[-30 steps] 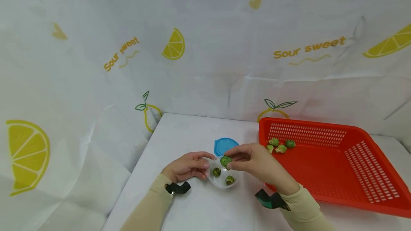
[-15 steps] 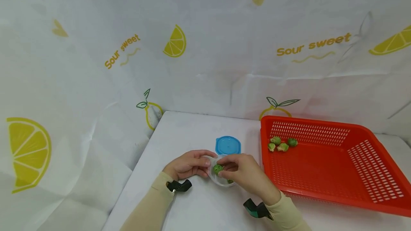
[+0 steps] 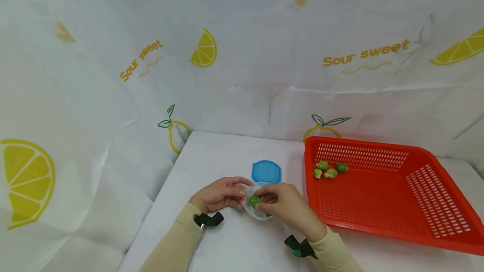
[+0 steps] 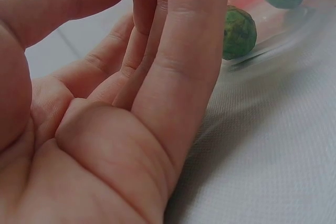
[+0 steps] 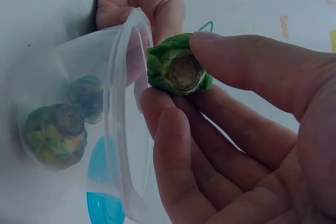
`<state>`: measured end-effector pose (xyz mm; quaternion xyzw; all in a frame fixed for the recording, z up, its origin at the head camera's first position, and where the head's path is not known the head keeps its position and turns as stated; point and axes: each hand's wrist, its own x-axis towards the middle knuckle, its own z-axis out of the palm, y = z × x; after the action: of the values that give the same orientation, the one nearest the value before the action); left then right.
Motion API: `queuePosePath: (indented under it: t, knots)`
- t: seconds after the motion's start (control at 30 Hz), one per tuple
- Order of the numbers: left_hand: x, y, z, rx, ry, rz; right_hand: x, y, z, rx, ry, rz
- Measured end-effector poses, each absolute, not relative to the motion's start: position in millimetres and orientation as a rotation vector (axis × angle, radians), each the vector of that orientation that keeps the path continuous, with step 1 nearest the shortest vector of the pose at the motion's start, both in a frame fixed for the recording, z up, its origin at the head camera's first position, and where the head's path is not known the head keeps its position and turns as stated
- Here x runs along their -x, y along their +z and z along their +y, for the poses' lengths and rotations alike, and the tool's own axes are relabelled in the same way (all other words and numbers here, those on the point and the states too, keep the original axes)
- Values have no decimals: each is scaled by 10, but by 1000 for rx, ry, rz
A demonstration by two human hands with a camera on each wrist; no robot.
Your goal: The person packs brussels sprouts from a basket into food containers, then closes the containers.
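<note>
A small clear plastic container [image 3: 250,211] [image 5: 123,51] stands on the white table with two Brussels sprouts [image 5: 52,135] inside. My left hand [image 3: 221,195] [image 4: 131,77] holds its left side, fingers against the wall. My right hand [image 3: 281,202] pinches a third green sprout [image 3: 255,200] [image 5: 177,71] between thumb and fingers right at the container's rim. In the left wrist view two sprouts [image 4: 239,32] show through the clear wall.
A blue lid [image 3: 266,172] lies just behind the container. A red slotted basket [image 3: 382,188] stands to the right with three sprouts [image 3: 328,170] in its far left corner. A lemon-print cloth covers the walls around the table.
My right hand has carried the sprout down and left from above the container to its rim. The left hand has stayed on the container.
</note>
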<state>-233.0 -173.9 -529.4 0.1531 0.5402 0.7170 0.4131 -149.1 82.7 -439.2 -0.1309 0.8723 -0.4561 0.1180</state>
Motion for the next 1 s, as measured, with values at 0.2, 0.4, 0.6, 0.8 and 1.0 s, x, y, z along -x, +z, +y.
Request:
queuePosePath:
  t: [0.2, 0.4, 0.6, 0.8, 1.0]
  knots:
    - [2320, -5287, -1739, -388, 1816, 1357, 1509, -4437, 802, 424, -1301, 2563]
    - [2315, -5283, -1738, -389, 1814, 1361, 1507, -4474, 785, 434, -1279, 2578]
    - [2313, -5290, -1738, -400, 1810, 1365, 1499, -4480, 794, 451, -1277, 2573]
    - [2315, -5297, -1744, -406, 1811, 1353, 1490, -4475, 798, 468, -1303, 2537]
    - [2335, -5304, -1736, -392, 1801, 1357, 1489, -4461, 796, 479, -1290, 2542]
